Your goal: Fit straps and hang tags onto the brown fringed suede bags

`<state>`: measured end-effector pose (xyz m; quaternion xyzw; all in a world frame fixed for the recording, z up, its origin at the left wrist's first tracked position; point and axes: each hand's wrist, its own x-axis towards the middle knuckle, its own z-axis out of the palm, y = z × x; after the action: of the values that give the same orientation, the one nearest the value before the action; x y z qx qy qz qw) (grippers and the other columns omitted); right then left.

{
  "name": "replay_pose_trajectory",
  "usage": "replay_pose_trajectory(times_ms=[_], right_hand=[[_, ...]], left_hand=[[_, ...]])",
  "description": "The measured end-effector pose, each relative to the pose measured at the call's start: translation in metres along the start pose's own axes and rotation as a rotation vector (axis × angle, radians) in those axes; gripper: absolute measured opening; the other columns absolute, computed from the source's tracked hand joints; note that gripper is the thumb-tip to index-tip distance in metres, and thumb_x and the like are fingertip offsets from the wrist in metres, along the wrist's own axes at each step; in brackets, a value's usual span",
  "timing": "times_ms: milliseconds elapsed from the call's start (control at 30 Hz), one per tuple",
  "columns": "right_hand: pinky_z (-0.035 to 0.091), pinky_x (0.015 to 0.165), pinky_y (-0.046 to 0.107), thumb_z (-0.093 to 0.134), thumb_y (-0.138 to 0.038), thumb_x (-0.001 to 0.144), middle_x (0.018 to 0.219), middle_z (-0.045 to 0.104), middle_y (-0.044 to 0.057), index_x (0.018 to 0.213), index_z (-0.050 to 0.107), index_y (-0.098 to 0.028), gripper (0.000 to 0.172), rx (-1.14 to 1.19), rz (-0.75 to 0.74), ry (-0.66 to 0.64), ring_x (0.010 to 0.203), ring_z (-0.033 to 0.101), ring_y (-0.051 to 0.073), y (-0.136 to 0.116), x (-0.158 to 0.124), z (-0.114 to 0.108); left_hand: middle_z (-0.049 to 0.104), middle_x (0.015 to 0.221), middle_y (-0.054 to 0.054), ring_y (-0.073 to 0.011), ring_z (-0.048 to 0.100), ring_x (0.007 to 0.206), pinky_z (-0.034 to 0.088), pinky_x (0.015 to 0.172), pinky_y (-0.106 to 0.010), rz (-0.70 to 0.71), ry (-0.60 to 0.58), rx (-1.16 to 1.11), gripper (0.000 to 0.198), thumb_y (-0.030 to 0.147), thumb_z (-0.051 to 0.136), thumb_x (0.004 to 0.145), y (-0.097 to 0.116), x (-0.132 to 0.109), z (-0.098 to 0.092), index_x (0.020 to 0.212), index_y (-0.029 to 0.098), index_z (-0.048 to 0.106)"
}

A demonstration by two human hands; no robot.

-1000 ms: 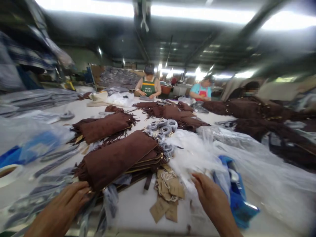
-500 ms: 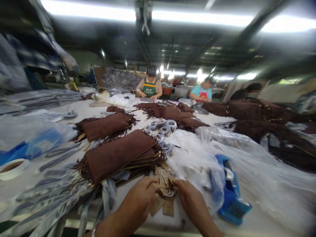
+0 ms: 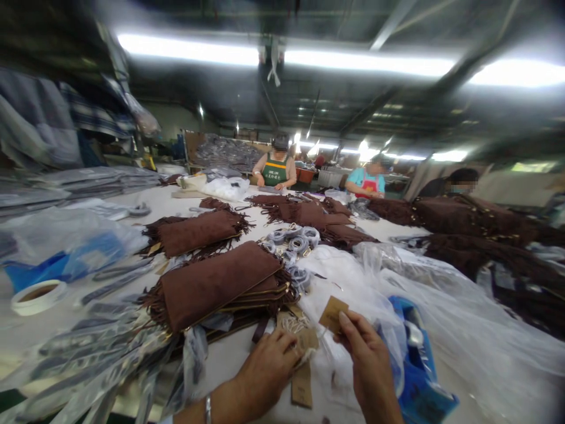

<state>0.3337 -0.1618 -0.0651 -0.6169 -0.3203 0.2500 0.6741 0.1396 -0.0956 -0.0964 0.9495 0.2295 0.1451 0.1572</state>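
My right hand [image 3: 371, 359] pinches one brown card hang tag [image 3: 333, 314] between thumb and fingers, raised above the white plastic. My left hand [image 3: 273, 359] is closed, fingers bent on a small heap of hang tags [image 3: 306, 338] with white strings [image 3: 295, 323]. Another tag [image 3: 301, 386] lies flat on the table just below that heap. Behind my left hand sits a stack of brown fringed pouches [image 3: 220, 282] with gold zips. Coiled grey straps [image 3: 293, 241] with metal clips lie beyond the tags.
A blue tape dispenser [image 3: 417, 359] stands at the right among clear plastic bags [image 3: 468, 312]. Plastic-wrapped grey straps [image 3: 110, 347] and a tape roll [image 3: 39, 296] lie at the left. More brown pouches [image 3: 198, 231] are farther back. Co-workers [image 3: 274, 169] are across the table.
My right hand has moved right and up, away from the heap, with one hang tag in it. My left hand has shifted slightly right over the tags. The camera view has tilted up.
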Motion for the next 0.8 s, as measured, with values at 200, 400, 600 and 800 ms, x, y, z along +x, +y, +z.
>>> replay_pose_trajectory(times_ms=[200,400,600,800], right_hand=[[0.052,0.064,0.023,0.075,-0.046,0.073,0.092,0.066,-0.001,0.091,0.068,-0.020,0.032,0.118,-0.110,0.278,0.071,0.059,0.012,-0.025,-0.001,-0.006],[0.054,0.064,0.022,0.078,-0.042,0.072,0.087,0.065,-0.002,0.089,0.065,-0.019,0.031,0.162,-0.180,0.301,0.071,0.061,0.012,-0.060,0.004,-0.010],[0.056,0.064,0.026,0.078,-0.043,0.072,0.089,0.070,0.002,0.092,0.066,-0.017,0.035,0.219,-0.052,0.081,0.077,0.065,0.016,-0.058,-0.010,0.027],[0.056,0.066,0.027,0.076,-0.043,0.074,0.098,0.073,0.003,0.095,0.066,-0.019,0.033,0.282,0.011,-0.095,0.080,0.068,0.018,-0.057,-0.027,0.070]], left_hand=[[0.056,0.123,-0.007,-0.0250,0.046,0.116,0.039,0.099,-0.039,-0.002,-0.039,0.037,0.027,0.020,0.051,0.093,-0.001,-0.002,0.000,0.118,0.024,0.059],[0.057,0.123,-0.009,-0.0267,0.046,0.117,0.039,0.100,-0.043,0.017,-0.050,-0.010,0.025,0.016,0.053,0.089,-0.001,-0.003,-0.006,0.111,0.022,0.062],[0.046,0.140,-0.010,-0.0199,0.058,0.104,0.049,0.087,-0.034,-0.130,0.223,-0.860,0.056,0.030,0.060,0.086,0.009,-0.002,-0.027,0.139,0.025,0.043],[0.067,0.086,-0.009,-0.0094,0.058,0.048,0.037,0.042,-0.019,-0.365,-0.050,-1.559,0.059,0.052,0.074,0.067,0.007,-0.010,-0.033,0.106,0.010,0.063]])
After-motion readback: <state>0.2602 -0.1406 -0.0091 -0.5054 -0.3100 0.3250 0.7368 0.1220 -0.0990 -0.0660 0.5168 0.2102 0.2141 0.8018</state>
